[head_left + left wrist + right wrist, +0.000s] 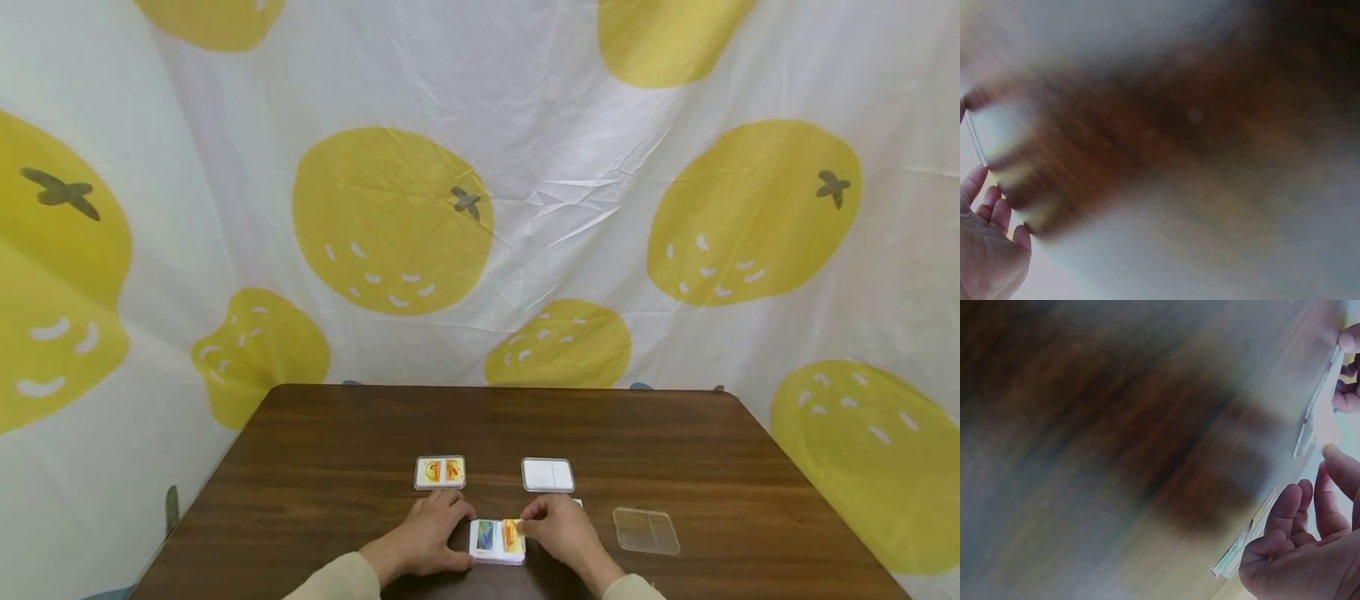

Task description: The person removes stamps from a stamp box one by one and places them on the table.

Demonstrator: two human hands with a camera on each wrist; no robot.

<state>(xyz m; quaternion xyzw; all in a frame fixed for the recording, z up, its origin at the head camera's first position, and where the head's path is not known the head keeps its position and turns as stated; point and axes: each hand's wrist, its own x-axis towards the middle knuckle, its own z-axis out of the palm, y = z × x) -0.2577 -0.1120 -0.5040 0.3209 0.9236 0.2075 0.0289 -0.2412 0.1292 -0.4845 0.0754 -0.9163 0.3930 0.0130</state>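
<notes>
A flat clear case with picture cards lies on the table between both hands, a blue-green picture on its left half. On its right half is a card with an orange picture. My left hand holds the case at its left side, thumb near the front corner and fingertips near the back one. In the left wrist view the case edge runs between thumb and finger. My right hand pinches the orange card at its right edge. In the right wrist view the case shows nearly edge-on.
Behind the hands stand two more flat cases: one with orange pictures, one showing white. A clear, transparent cover lies to the right on the brown table. Cards with green print lie beside the right hand, mostly hidden by it.
</notes>
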